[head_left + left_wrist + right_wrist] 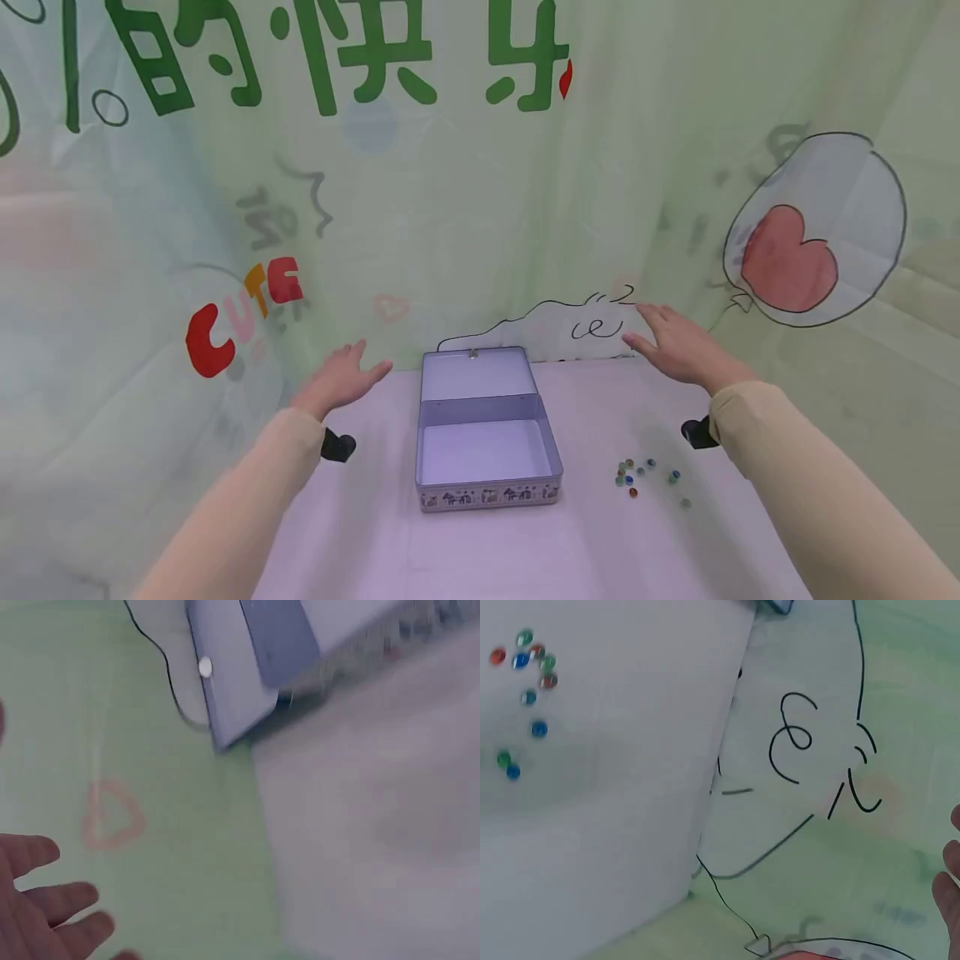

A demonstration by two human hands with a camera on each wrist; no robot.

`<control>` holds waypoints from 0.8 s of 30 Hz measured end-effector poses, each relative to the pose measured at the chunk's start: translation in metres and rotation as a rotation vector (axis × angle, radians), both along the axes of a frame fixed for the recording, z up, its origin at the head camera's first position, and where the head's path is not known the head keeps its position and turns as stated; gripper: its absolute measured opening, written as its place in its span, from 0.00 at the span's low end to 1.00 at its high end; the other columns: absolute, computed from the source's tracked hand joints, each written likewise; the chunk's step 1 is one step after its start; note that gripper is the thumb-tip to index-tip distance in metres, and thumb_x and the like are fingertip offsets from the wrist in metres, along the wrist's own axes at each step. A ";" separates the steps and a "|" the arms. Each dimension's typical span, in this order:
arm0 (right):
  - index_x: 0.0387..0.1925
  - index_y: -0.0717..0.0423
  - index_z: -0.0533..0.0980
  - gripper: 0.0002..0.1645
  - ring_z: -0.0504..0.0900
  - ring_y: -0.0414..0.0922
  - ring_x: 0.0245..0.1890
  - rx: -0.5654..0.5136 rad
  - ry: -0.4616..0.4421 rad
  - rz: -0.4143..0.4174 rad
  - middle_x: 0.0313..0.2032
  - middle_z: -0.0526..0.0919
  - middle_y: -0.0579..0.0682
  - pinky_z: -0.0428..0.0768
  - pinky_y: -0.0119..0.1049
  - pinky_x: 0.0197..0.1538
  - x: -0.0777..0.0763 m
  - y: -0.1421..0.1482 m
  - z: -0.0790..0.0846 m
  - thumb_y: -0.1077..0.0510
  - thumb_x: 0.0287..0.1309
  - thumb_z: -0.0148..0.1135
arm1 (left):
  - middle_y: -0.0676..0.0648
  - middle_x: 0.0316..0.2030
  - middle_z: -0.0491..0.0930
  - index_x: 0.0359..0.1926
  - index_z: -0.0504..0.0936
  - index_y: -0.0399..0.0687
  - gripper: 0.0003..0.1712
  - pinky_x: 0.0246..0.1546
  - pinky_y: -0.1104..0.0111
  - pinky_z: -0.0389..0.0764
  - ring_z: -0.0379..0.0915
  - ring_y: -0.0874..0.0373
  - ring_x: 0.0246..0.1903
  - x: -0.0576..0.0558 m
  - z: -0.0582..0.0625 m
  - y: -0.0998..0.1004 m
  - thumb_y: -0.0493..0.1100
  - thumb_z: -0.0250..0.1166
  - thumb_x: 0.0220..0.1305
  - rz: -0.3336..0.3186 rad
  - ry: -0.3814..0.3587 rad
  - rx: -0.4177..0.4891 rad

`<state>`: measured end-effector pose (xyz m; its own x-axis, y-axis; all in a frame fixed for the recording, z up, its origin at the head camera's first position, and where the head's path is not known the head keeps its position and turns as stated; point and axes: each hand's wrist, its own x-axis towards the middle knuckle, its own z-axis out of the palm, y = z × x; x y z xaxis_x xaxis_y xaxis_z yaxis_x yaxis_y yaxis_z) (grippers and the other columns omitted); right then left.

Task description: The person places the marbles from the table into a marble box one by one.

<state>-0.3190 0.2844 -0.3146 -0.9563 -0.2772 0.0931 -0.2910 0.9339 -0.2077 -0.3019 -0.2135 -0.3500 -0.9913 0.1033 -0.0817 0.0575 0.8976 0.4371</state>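
An uncovered metal tin box [489, 497] stands on the table, its hinged lid [480, 372] tipped back and its inside bare. To its right lie several glass marbles [630, 481] in a loose group; the right wrist view shows these marbles [538, 729] as green, blue and orange-brown. My left hand [341, 379] is raised to the left of the tin, fingers extended, touching nothing. My right hand [678, 346] hovers beyond the marbles, fingers straight and holding nothing. In the left wrist view, spread fingers [64, 900] show at the lower left.
A pale tabletop [480, 554] runs back to a hanging greenish cloth [465, 208] with green characters and drawings. More cloth closes off the left and right sides. On the right side is a drawn balloon with a red heart [787, 262]. Dark wrist cameras [339, 446] sit under both wrists.
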 end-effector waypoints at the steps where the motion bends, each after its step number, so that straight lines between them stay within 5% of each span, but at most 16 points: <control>1: 0.77 0.71 0.47 0.47 0.48 0.75 0.75 -0.034 -0.012 0.001 0.75 0.51 0.77 0.51 0.71 0.75 0.000 -0.001 -0.002 0.39 0.79 0.44 | 0.27 0.78 0.49 0.79 0.48 0.32 0.48 0.77 0.39 0.53 0.44 0.30 0.78 0.003 -0.012 -0.001 0.64 0.47 0.78 0.003 -0.023 0.110; 7: 0.79 0.70 0.43 0.47 0.46 0.75 0.75 -0.156 -0.062 -0.007 0.75 0.47 0.78 0.50 0.73 0.74 0.001 0.000 -0.016 0.38 0.80 0.41 | 0.22 0.73 0.58 0.74 0.54 0.21 0.42 0.72 0.41 0.65 0.57 0.27 0.73 0.030 -0.108 0.004 0.56 0.48 0.81 0.079 -0.232 0.803; 9: 0.79 0.70 0.43 0.48 0.46 0.75 0.76 -0.166 -0.075 -0.010 0.76 0.47 0.77 0.49 0.74 0.74 0.001 0.002 -0.022 0.37 0.80 0.40 | 0.20 0.70 0.62 0.71 0.56 0.18 0.40 0.69 0.43 0.71 0.62 0.27 0.70 0.042 -0.137 0.009 0.53 0.50 0.81 0.128 -0.304 0.922; 12: 0.79 0.70 0.42 0.48 0.44 0.75 0.76 -0.164 -0.084 -0.011 0.76 0.46 0.77 0.49 0.74 0.73 0.002 0.008 -0.027 0.37 0.80 0.39 | 0.20 0.66 0.68 0.68 0.60 0.16 0.38 0.63 0.47 0.79 0.70 0.30 0.66 0.056 -0.170 0.018 0.51 0.54 0.80 0.171 -0.380 0.968; 16: 0.79 0.70 0.41 0.49 0.43 0.76 0.76 -0.167 -0.092 -0.021 0.77 0.44 0.77 0.48 0.75 0.73 0.001 0.016 -0.035 0.36 0.80 0.37 | 0.22 0.60 0.76 0.65 0.66 0.16 0.36 0.60 0.52 0.83 0.78 0.36 0.61 0.067 -0.190 0.027 0.49 0.60 0.77 0.212 -0.413 1.022; 24: 0.77 0.73 0.45 0.46 0.51 0.79 0.72 -0.230 -0.078 -0.033 0.74 0.50 0.80 0.54 0.77 0.69 0.005 0.042 -0.070 0.38 0.81 0.37 | 0.29 0.51 0.85 0.61 0.72 0.19 0.32 0.53 0.58 0.87 0.87 0.47 0.49 0.065 -0.206 0.033 0.44 0.67 0.71 0.355 -0.392 1.118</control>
